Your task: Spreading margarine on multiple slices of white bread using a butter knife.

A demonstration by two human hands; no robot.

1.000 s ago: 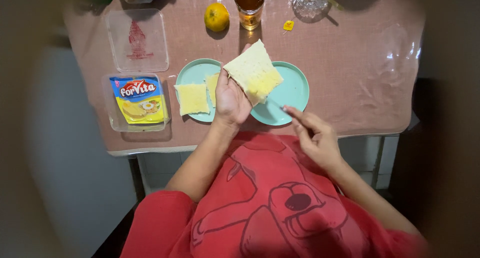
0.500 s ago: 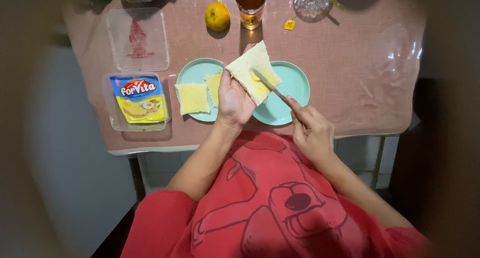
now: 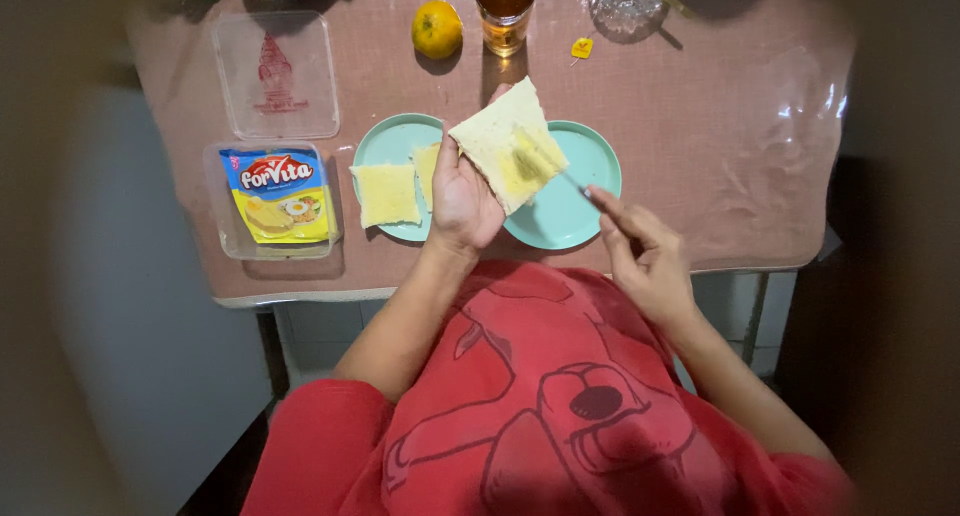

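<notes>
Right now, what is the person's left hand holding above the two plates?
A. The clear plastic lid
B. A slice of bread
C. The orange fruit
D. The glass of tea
B: the left hand holds a slice of bread tilted above the teal plates, while the knife in the right hand lies across its yellow-spread part.

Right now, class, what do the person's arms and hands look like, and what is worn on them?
Both forearms are bare, with no sleeves reaching them. The left hand and right hand wear no gloves; no rings, watch or bracelets can be seen. The person wears a red top with a darker cartoon line drawing printed across its front.
</notes>
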